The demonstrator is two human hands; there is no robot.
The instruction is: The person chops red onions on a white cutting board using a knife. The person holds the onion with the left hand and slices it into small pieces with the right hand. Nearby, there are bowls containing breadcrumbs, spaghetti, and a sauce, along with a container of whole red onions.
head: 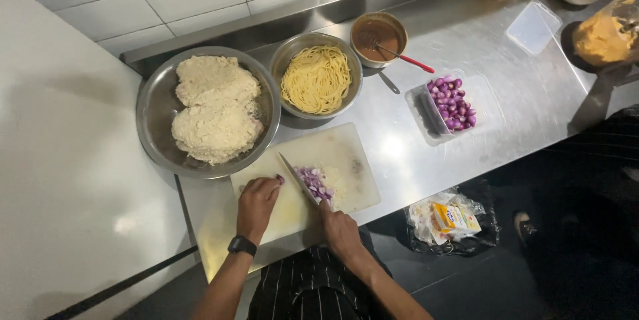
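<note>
We pin a small, slippery shallot (280,179) under left hand (256,201) fingertips | right hand (338,225) grips knife (297,177) handle | chopped shallot pile (315,183) soft, loose

Left hand (258,201): palm down, fingers curled under, knuckles forward; black watch on the wrist; forearm bare, rising from lower frame. Right hand (339,229): closed in a fist-like grip, thumb side up; forearm bare, angled in from lower right. Hands near each other, not touching.

Knife (297,177) angled on white cutting board (346,154), beside chopped purple shallots (314,182)
</note>
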